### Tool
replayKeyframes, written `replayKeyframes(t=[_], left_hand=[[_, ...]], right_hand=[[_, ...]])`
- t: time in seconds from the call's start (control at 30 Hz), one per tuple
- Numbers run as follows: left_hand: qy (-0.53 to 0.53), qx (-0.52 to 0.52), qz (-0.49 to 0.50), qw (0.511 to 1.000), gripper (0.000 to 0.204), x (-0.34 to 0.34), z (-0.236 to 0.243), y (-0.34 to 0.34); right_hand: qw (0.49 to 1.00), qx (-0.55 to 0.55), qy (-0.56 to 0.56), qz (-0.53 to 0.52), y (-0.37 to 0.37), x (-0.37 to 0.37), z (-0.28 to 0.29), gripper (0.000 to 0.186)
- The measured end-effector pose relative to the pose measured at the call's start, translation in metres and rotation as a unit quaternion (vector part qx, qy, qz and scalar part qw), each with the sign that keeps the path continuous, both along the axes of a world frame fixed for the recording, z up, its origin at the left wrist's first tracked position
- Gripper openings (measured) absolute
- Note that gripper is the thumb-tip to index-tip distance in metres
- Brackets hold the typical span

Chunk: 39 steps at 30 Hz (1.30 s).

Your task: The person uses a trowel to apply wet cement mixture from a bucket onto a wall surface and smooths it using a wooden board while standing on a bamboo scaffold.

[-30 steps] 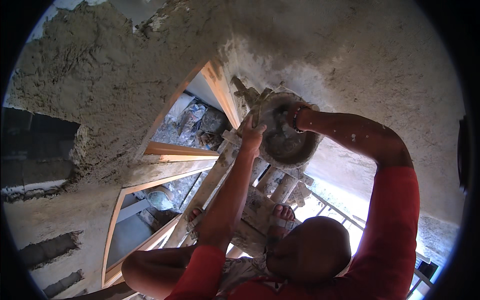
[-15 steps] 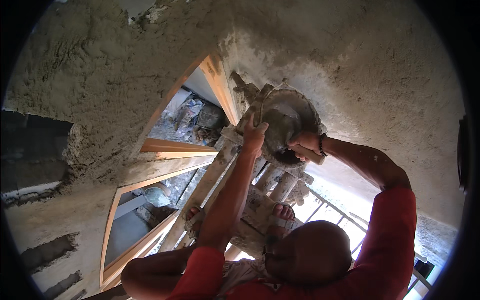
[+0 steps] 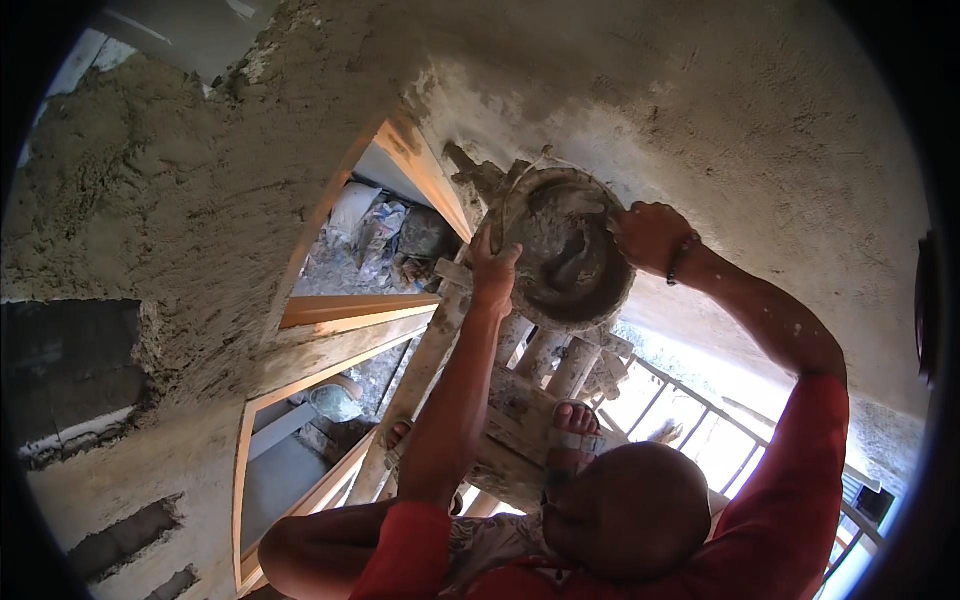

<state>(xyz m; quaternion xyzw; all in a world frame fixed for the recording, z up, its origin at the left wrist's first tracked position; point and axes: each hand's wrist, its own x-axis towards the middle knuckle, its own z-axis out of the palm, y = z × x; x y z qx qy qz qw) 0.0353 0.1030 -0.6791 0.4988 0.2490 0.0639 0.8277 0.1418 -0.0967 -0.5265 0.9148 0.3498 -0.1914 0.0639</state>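
Note:
A round bucket (image 3: 560, 318) caked with mortar is held up ahead of me, its mouth facing the view. Inside lies wet grey mortar (image 3: 545, 235) with a dark curved hollow in it. My left hand (image 3: 494, 268) grips the bucket's left rim, thumb on the inner side. At the right rim, my right hand (image 3: 655, 238) is closed on the edge, a dark bracelet round the wrist. Its fingertips are partly hidden. A thin cord or wire handle (image 3: 575, 162) runs along the bucket's far rim. The handled tool seen earlier does not show.
Below me are scaffold planks (image 3: 510, 400) with a sandaled foot (image 3: 575, 420) on them. Wooden window frames (image 3: 360, 312) open at the left, between rough mortared wall (image 3: 180, 190) and dark recesses. Smooth plaster (image 3: 790, 150) rises at the right; a metal railing (image 3: 690, 410) stands lower right.
My right hand has left the bucket's inside, where it held a tool with a light handle, and moved up to the right rim. My left hand keeps its hold.

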Motion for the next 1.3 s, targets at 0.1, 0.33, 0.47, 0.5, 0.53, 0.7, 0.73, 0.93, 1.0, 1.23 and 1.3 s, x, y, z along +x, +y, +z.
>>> replayKeyframes(t=[0.1, 0.33, 0.47, 0.5, 0.53, 0.7, 0.73, 0.93, 1.0, 1.23, 1.3], left_hand=[[-0.003, -0.017, -0.029, 0.999, 0.060, 0.005, 0.010, -0.013], [-0.018, -0.012, -0.031, 0.999, 0.049, 0.005, 0.020, -0.005], [-0.027, 0.009, -0.033, 0.999, 0.048, 0.006, 0.021, -0.013], [-0.030, 0.003, -0.035, 0.999, 0.047, 0.007, 0.023, -0.013], [-0.033, -0.003, -0.038, 0.999, 0.047, 0.008, 0.025, -0.013], [-0.016, -0.005, -0.024, 1.000, 0.055, 0.001, 0.026, -0.004], [-0.027, -0.007, -0.025, 0.999, 0.055, 0.003, 0.027, -0.004], [-0.023, 0.008, -0.035, 0.999, 0.050, 0.005, 0.027, -0.015], [-0.025, 0.009, -0.042, 0.999, 0.051, 0.005, 0.026, -0.014], [-0.030, 0.006, -0.054, 0.998, 0.049, 0.003, 0.018, 0.000], [-0.038, 0.008, -0.041, 0.998, 0.047, 0.004, 0.017, -0.002]], right_hand=[[0.998, -0.048, -0.020, 0.036, -0.004, -0.008, -0.043, 0.020], [0.971, -0.101, 0.070, 0.203, 0.006, -0.027, -0.049, 0.020], [0.964, -0.123, 0.139, 0.189, 0.008, -0.032, -0.045, 0.024], [0.961, -0.131, 0.155, 0.185, 0.010, -0.030, -0.045, 0.025], [0.966, -0.112, 0.152, 0.175, 0.005, -0.028, -0.044, 0.026], [0.984, -0.072, 0.109, 0.118, 0.010, -0.009, 0.020, 0.024], [0.993, -0.065, 0.054, 0.086, 0.008, -0.007, 0.030, 0.023], [0.992, -0.123, -0.034, 0.020, 0.017, 0.013, -0.021, 0.020], [0.993, -0.109, -0.033, 0.039, 0.032, 0.005, -0.049, 0.020], [0.969, -0.108, 0.016, 0.220, 0.048, -0.007, -0.042, 0.018], [0.954, -0.117, 0.026, 0.275, 0.049, -0.016, -0.044, 0.015]])
